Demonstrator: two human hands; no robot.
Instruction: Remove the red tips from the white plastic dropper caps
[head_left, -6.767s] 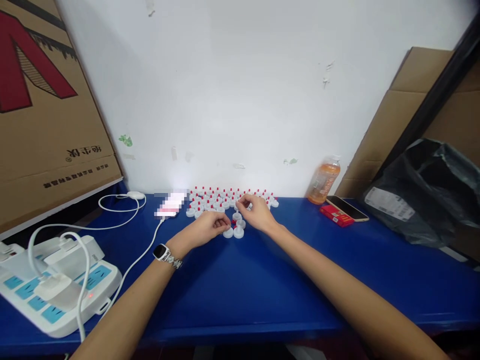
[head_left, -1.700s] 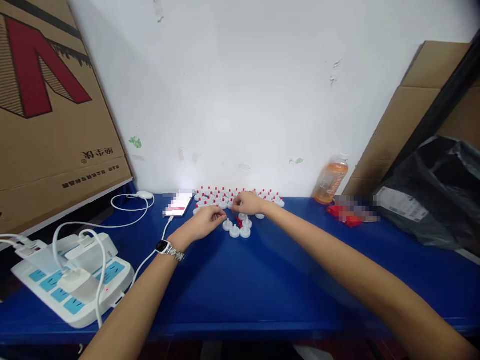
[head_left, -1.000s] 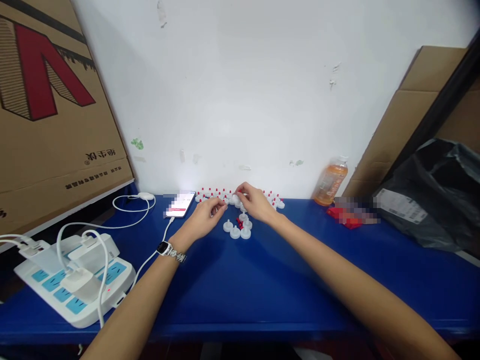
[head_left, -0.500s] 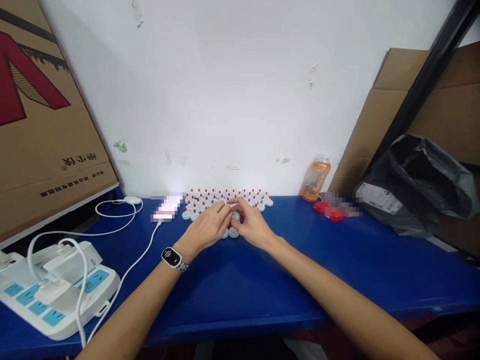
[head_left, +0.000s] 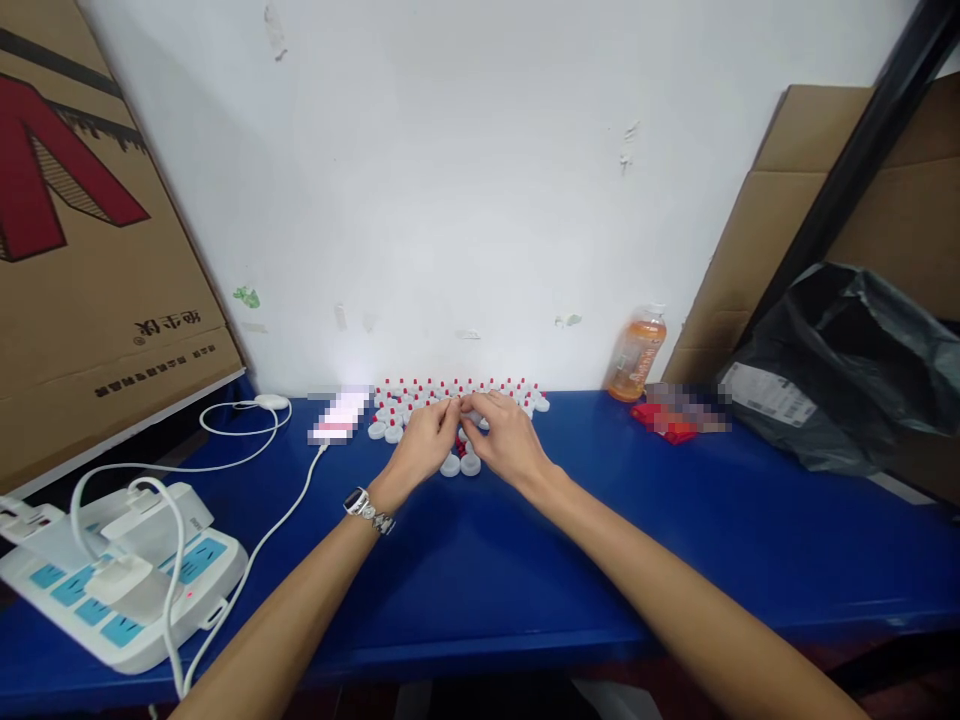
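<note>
My left hand point(head_left: 421, 440) and my right hand point(head_left: 506, 438) meet fingertip to fingertip just above the blue table point(head_left: 525, 560). Both pinch one small white cap point(head_left: 466, 404), which the fingers mostly hide. Behind them, rows of white caps with red tips point(head_left: 501, 388) stand along the wall. Two loose white caps point(head_left: 460, 465) lie on the table right under my hands. A watch is on my left wrist.
A white power strip point(head_left: 112, 590) with plugs and cables sits at the left front. A lit phone point(head_left: 339, 415) lies left of the caps. An orange drink bottle point(head_left: 636, 355), a red pack point(head_left: 671, 428), a black bag point(head_left: 847, 370) and cardboard boxes stand around.
My hands lifted slightly and moved back toward the rows, still joined at the fingertips. The loose caps under them are now uncovered. The camera shifted a little.
</note>
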